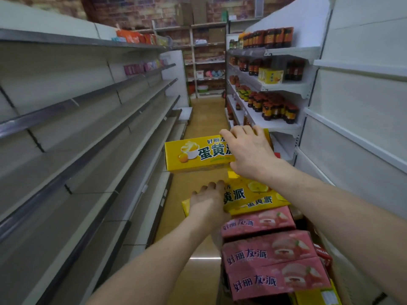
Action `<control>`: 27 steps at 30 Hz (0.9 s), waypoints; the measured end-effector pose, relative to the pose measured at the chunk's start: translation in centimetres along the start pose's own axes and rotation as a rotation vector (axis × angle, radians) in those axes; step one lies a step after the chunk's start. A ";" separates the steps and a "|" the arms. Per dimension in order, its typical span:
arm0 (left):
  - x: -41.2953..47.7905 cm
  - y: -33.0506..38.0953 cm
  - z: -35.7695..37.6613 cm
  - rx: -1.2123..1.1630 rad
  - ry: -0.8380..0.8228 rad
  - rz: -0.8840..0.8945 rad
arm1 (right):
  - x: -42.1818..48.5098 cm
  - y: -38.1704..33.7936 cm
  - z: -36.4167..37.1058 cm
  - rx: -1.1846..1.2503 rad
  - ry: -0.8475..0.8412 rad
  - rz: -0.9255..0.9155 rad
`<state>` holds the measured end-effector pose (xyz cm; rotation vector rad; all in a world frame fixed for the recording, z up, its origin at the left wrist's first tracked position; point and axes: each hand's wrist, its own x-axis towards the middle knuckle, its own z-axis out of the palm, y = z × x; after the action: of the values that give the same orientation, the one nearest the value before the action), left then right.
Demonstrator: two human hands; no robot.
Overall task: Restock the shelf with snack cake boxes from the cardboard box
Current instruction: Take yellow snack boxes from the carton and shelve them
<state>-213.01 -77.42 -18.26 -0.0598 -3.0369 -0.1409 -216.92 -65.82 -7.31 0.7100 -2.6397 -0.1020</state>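
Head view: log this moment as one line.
right hand: grips yellow snack cake box, lifted | left hand: grips second yellow box | pink boxes: unplaced

Landmark: stack of pink cardboard snack cake boxes, lower right of aisle. Yellow cardboard snack cake box lies beyond the stack under the left hand. Second yellow box, gripped by right hand, is farther beyond. Grey metal shelving stands left of stack; white shelving with dark bottles stands beyond-right.
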 end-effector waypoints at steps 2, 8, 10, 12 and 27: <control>-0.7 -2.0 -2.0 0.028 0.024 -0.095 | 0.8 -1.4 -1.2 0.013 0.067 -0.036; -5.3 -8.9 -6.4 0.114 0.151 -0.340 | 2.9 -7.9 -4.6 0.113 0.247 -0.199; -7.5 -11.1 -7.7 0.117 0.194 -0.410 | 3.4 -10.6 -5.7 0.170 0.296 -0.254; -9.9 -13.0 -9.0 0.086 0.233 -0.473 | 3.8 -13.1 -6.9 0.230 0.343 -0.301; -28.7 -23.0 -16.7 -0.108 0.695 -0.990 | 2.2 -27.3 -15.9 0.644 0.502 -0.481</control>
<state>-183.81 -102.88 -6.70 1.1952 -2.1024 -0.3077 -199.61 -90.09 3.34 1.3570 -1.9568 0.7230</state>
